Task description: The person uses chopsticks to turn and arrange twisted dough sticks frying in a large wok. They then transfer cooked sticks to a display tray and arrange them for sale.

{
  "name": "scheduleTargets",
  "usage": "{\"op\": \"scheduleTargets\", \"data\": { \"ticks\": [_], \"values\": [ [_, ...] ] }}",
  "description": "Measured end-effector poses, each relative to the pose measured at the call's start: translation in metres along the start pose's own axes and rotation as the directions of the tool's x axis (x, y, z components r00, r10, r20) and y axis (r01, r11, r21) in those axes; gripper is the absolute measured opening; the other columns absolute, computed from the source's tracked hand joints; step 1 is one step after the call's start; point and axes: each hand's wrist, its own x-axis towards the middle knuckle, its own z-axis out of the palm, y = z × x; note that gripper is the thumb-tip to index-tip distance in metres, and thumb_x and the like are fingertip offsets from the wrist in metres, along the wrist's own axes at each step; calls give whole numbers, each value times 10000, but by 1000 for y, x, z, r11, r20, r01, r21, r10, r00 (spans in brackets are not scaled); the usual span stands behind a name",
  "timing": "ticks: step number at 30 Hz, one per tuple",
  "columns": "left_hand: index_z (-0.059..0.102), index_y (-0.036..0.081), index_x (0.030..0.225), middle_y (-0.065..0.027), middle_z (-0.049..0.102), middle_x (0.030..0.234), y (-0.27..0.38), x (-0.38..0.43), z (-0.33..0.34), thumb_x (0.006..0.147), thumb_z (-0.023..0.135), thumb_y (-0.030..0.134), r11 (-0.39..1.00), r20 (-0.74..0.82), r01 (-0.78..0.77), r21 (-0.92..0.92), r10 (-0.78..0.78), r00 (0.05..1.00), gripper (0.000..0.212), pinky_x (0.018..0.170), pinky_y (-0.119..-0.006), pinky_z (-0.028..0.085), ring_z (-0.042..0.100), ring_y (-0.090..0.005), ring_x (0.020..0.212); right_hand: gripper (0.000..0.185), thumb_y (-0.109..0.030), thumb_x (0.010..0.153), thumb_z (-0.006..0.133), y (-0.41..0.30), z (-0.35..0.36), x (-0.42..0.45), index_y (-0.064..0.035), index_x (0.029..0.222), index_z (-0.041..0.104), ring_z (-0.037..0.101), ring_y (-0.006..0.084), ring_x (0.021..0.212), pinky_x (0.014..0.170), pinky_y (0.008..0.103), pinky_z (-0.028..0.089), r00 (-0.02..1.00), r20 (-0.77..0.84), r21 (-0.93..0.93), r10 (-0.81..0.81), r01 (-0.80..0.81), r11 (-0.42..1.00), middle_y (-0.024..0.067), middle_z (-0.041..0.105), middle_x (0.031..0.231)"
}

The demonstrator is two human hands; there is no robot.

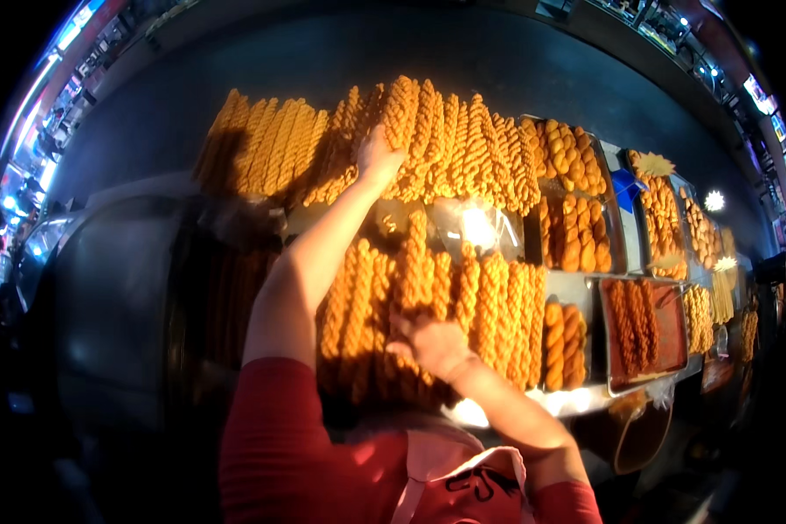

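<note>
My left hand [380,159] reaches to the back row and grips a thick golden fried dough twist [401,108], its fingers partly hidden. Around it, a back pile of braided dough twists [462,147] stretches to both sides. Nearer my body, my right hand [437,346] is over the front row of dough twists [501,314], thumb and forefinger apart. Its fingertips are blurred against the twists, so a hold there is unclear. One tall dough twist [417,239] sticks out above the front row, just beyond my right hand.
To the right are trays of thicker twists [586,232], a red-bottomed tray [671,327] with darker twists, and a blue tag [625,188]. Between the rows, clear plastic [481,226] catches glare. A rounded metal surface [114,314] is at left, and a round container [642,435] below the counter edge.
</note>
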Motion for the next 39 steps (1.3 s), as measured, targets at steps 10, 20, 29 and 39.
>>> {"op": "scheduleTargets", "data": {
  "ticks": [10,20,29,39],
  "values": [
    [457,124,1323,-173,478,1287,-2,93,50,798,659,250,935,32,-12,355,1,999,576,1028,-456,327,422,-332,1228,330,-191,844,674,11,-34,-15,-75,1143,597,645,229,917,816,313,510,972,-97,874,216,-21,486,109,642,1060],
    [381,136,1386,-202,272,1446,-23,55,0,868,612,365,946,164,-179,270,138,977,612,1089,-440,298,299,-362,1333,518,-232,909,579,154,-108,149,-97,1377,400,504,281,1210,1043,376,384,905,-332,699,266,46,714,166,497,1337],
    [354,85,1389,-179,289,1403,-23,-10,-30,860,636,267,870,401,-427,245,310,862,626,1087,-429,309,330,-348,1305,653,-398,890,606,230,-101,279,-106,1413,344,638,238,816,755,347,488,857,-274,459,436,-282,843,168,657,974],
    [504,83,1238,-158,346,1359,-45,-44,-67,850,660,246,899,407,-413,146,326,853,449,1026,-410,369,386,-342,1259,652,-348,834,640,245,-63,286,-47,1366,412,587,342,1063,927,400,448,842,-315,493,438,-250,834,230,601,1157]
  ]
}}
